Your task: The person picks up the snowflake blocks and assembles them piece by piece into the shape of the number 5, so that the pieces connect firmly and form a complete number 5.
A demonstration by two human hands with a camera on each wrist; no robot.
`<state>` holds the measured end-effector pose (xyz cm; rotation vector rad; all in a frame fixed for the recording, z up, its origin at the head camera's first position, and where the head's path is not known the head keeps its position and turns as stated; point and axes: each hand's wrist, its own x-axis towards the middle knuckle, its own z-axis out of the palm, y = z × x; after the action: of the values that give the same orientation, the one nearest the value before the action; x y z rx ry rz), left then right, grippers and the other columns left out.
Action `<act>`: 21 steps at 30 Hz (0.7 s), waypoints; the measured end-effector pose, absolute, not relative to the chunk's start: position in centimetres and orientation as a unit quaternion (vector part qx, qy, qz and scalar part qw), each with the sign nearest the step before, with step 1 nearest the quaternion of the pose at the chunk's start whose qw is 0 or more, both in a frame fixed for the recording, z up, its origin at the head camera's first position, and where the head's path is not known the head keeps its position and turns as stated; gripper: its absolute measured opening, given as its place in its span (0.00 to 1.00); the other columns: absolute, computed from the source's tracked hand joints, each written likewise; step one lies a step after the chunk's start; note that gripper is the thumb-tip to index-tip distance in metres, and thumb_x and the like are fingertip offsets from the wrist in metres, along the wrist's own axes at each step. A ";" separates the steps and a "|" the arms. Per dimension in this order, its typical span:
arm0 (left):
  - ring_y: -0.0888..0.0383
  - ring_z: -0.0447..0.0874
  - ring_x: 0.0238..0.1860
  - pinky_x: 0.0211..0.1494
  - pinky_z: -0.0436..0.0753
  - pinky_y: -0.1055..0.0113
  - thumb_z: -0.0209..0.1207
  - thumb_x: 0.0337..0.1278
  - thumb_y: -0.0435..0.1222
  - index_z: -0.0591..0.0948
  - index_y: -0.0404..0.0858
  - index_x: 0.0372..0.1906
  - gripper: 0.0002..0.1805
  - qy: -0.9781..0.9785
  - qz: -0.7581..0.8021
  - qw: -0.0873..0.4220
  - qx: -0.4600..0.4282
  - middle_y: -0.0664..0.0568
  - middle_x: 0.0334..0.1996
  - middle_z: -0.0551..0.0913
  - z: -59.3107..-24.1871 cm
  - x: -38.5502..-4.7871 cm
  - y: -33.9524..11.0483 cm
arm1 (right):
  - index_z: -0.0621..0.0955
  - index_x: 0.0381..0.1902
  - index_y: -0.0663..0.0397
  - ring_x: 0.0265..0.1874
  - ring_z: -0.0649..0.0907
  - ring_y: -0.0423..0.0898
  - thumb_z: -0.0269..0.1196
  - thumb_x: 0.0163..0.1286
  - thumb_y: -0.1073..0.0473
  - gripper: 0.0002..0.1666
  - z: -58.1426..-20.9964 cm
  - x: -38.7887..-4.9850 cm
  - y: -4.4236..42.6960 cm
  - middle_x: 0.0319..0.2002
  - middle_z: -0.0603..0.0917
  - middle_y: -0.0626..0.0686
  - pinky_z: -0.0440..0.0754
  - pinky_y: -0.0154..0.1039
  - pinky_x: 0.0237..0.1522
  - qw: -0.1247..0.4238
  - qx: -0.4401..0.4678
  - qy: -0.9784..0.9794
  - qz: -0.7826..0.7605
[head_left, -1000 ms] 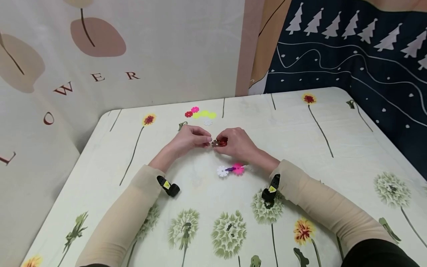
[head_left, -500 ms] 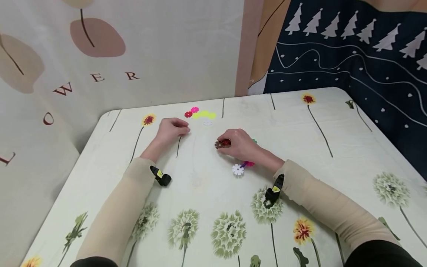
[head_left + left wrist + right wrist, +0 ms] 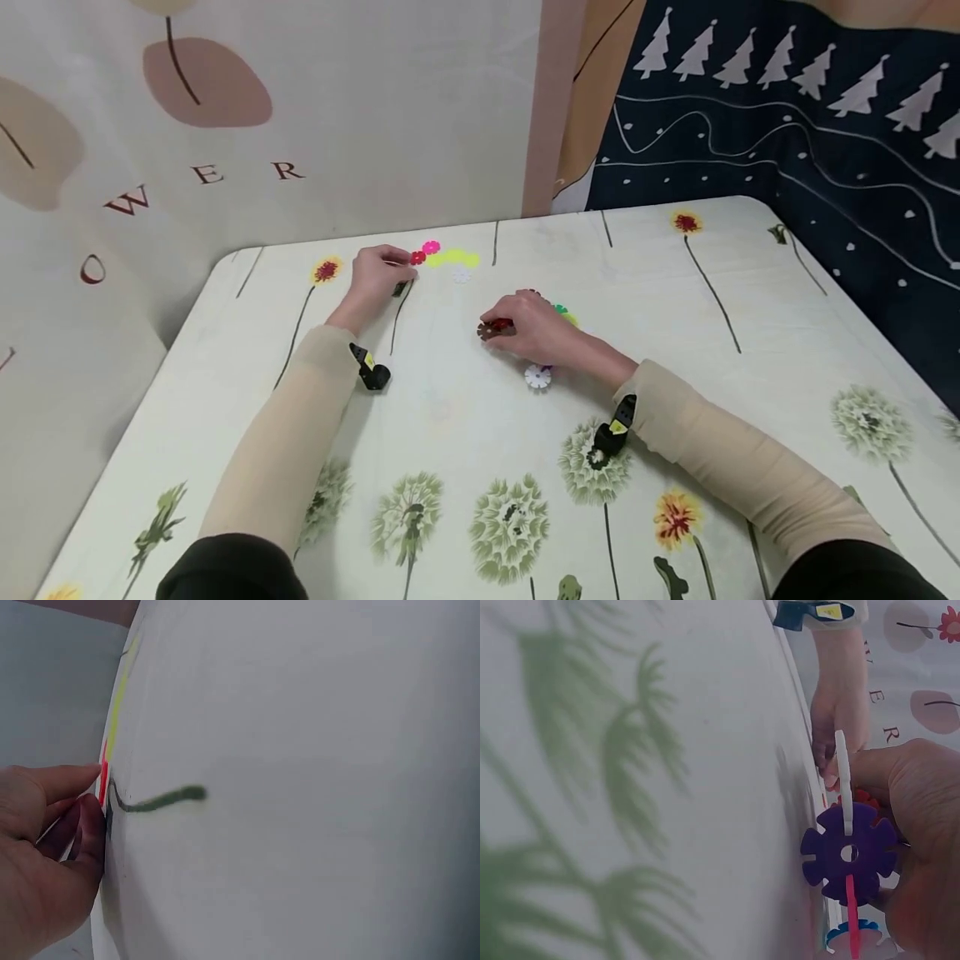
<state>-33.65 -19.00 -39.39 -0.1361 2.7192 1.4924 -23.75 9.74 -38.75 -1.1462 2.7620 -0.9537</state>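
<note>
My right hand (image 3: pixel 534 323) pinches a chain of interlocked plastic flower discs. A brown disc (image 3: pixel 491 331) sticks out at its fingertips, with red behind it. Below the hand hangs a white disc (image 3: pixel 537 377); green (image 3: pixel 560 309) shows behind the knuckles. In the right wrist view a purple disc (image 3: pixel 831 851) faces the camera, with a white disc (image 3: pixel 843 769) and a pink disc (image 3: pixel 852 907) edge-on in its slots. My left hand (image 3: pixel 372 279) is at a red flower disc (image 3: pixel 418 258) on the table, fingertips at its edge. The fingers partly hide the contact.
Beside the red disc lie a pink disc (image 3: pixel 431 247), several yellow discs (image 3: pixel 453 257) and a pale white disc (image 3: pixel 462 275). A flower-print cloth (image 3: pixel 450 417) covers the table, whose back edge meets a hanging curtain (image 3: pixel 420 125).
My left hand has moved away from the brown disc, left and then back to the red disc. The right hand still holds the chain, which has swung partly behind it.
</note>
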 end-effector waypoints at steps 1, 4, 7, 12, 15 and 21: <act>0.51 0.78 0.50 0.48 0.79 0.66 0.66 0.67 0.35 0.82 0.35 0.58 0.18 0.876 0.479 0.017 -0.050 0.44 0.54 0.80 -39.4 -33.9 -18.9 | 0.86 0.55 0.61 0.49 0.84 0.52 0.73 0.67 0.59 0.21 -38.8 -23.8 9.8 0.48 0.88 0.56 0.73 0.50 0.62 0.001 -0.367 0.877 -0.310; 0.51 0.78 0.50 0.50 0.80 0.65 0.66 0.66 0.33 0.81 0.35 0.60 0.19 0.873 0.483 0.017 -0.070 0.44 0.56 0.80 -39.4 -34.7 -18.7 | 0.86 0.55 0.62 0.48 0.85 0.52 0.73 0.66 0.59 0.21 -39.0 -23.8 9.9 0.47 0.88 0.56 0.76 0.49 0.60 0.000 -0.366 0.869 -0.333; 0.51 0.78 0.52 0.55 0.81 0.64 0.66 0.66 0.33 0.80 0.36 0.63 0.21 0.869 0.487 0.027 -0.079 0.44 0.59 0.79 -39.4 -35.4 -18.5 | 0.87 0.54 0.63 0.46 0.85 0.50 0.74 0.65 0.60 0.21 -39.0 -23.9 10.0 0.46 0.88 0.56 0.80 0.46 0.54 -0.002 -0.361 0.862 -0.356; 0.50 0.79 0.56 0.62 0.80 0.62 0.65 0.68 0.33 0.79 0.39 0.67 0.24 0.875 0.477 0.050 -0.068 0.46 0.62 0.78 -39.2 -35.8 -18.6 | 0.87 0.52 0.63 0.44 0.85 0.48 0.75 0.64 0.61 0.21 -38.9 -24.0 10.0 0.45 0.89 0.55 0.82 0.43 0.48 -0.007 -0.370 0.848 -0.379; 0.49 0.78 0.56 0.62 0.81 0.60 0.65 0.68 0.32 0.80 0.38 0.66 0.23 0.889 0.453 0.049 -0.047 0.44 0.61 0.78 -39.3 -36.0 -18.5 | 0.87 0.52 0.64 0.43 0.85 0.47 0.76 0.63 0.61 0.21 -39.0 -23.9 10.0 0.44 0.89 0.55 0.82 0.42 0.46 -0.011 -0.373 0.843 -0.387; 0.47 0.78 0.53 0.58 0.81 0.60 0.66 0.67 0.32 0.81 0.32 0.61 0.19 0.903 0.426 0.041 -0.026 0.40 0.56 0.79 -39.3 -35.8 -18.4 | 0.87 0.51 0.63 0.42 0.86 0.46 0.76 0.63 0.61 0.20 -39.2 -23.8 10.0 0.44 0.89 0.54 0.83 0.40 0.44 -0.018 -0.380 0.839 -0.390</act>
<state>-35.78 -18.43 -39.33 -0.0804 2.7661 1.3042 -23.80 10.03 -39.21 -1.2078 2.6661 -1.2380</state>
